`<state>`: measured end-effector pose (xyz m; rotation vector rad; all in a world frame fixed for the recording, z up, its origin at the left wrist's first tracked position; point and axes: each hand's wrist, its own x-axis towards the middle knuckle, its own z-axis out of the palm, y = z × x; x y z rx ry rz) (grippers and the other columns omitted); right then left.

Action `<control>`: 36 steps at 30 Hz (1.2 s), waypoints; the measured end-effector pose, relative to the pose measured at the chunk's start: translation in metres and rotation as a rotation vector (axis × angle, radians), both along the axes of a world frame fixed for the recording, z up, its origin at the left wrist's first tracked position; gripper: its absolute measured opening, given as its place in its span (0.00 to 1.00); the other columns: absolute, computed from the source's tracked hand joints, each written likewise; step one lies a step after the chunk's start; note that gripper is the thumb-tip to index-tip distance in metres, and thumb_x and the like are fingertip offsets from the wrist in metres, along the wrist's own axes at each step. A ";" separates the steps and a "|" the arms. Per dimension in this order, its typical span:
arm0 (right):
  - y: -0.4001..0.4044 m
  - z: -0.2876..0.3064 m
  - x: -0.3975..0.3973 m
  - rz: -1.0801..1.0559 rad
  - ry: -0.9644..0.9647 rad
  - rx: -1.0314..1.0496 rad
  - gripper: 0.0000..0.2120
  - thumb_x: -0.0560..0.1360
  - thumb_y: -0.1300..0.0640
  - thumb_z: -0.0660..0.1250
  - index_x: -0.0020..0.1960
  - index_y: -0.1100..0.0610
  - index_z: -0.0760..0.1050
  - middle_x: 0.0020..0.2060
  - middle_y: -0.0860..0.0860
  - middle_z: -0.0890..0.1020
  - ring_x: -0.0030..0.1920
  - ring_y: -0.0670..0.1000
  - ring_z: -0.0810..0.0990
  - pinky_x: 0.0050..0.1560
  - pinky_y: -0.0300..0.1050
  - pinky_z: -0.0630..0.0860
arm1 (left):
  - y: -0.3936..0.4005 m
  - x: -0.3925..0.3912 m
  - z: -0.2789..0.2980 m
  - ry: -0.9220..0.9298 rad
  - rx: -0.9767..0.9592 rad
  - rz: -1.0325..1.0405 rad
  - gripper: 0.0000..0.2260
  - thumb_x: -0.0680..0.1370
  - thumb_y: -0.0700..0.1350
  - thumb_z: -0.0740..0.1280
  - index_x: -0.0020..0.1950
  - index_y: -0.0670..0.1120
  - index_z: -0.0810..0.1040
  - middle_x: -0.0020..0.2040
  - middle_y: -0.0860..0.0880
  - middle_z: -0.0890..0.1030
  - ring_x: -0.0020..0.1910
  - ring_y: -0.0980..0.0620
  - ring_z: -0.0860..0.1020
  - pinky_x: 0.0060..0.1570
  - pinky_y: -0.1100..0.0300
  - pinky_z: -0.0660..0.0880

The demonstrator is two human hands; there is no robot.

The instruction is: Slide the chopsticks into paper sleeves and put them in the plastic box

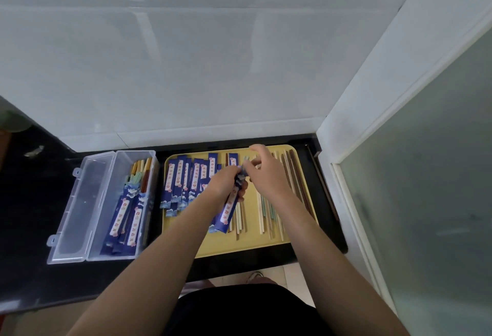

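Now both hands over yellow tray (266,245) on black bench (34,202). Left hand (223,183) grips blue paper sleeve (226,213), fingers curled round its upper part, sleeve slanting down toward tray's near edge. Right hand (266,173) at sleeve mouth, fingers pinched on chopstick tips there, blurred. Empty sleeves (183,183) piled on tray's left half; bare chopsticks (269,215) lying on right half. Clear plastic box (122,202) left of tray, lid open, sleeved chopsticks (127,218) inside.

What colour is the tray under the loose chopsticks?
Yellow: the tray shows best in the head view.
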<state>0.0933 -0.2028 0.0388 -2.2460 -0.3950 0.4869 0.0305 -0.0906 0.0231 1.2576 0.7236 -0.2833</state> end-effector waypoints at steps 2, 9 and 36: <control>0.013 0.002 -0.004 0.018 -0.019 0.004 0.16 0.84 0.51 0.61 0.69 0.51 0.73 0.57 0.50 0.80 0.52 0.47 0.79 0.41 0.33 0.71 | 0.014 -0.006 0.001 -0.033 0.056 0.002 0.11 0.84 0.46 0.55 0.51 0.42 0.73 0.34 0.46 0.77 0.30 0.51 0.73 0.33 0.57 0.74; 0.065 -0.002 -0.021 -0.021 0.067 0.034 0.13 0.84 0.50 0.59 0.67 0.51 0.74 0.51 0.47 0.78 0.53 0.48 0.80 0.51 0.48 0.80 | 0.078 -0.033 -0.006 0.002 0.390 -0.019 0.06 0.83 0.43 0.61 0.55 0.45 0.76 0.45 0.43 0.81 0.41 0.45 0.81 0.49 0.45 0.81; 0.115 -0.053 -0.049 -0.153 0.209 -0.148 0.11 0.76 0.56 0.71 0.56 0.54 0.74 0.47 0.48 0.79 0.43 0.43 0.78 0.38 0.38 0.72 | 0.155 -0.057 -0.012 0.067 0.527 -0.058 0.07 0.82 0.49 0.63 0.52 0.47 0.78 0.44 0.47 0.81 0.38 0.52 0.78 0.41 0.54 0.79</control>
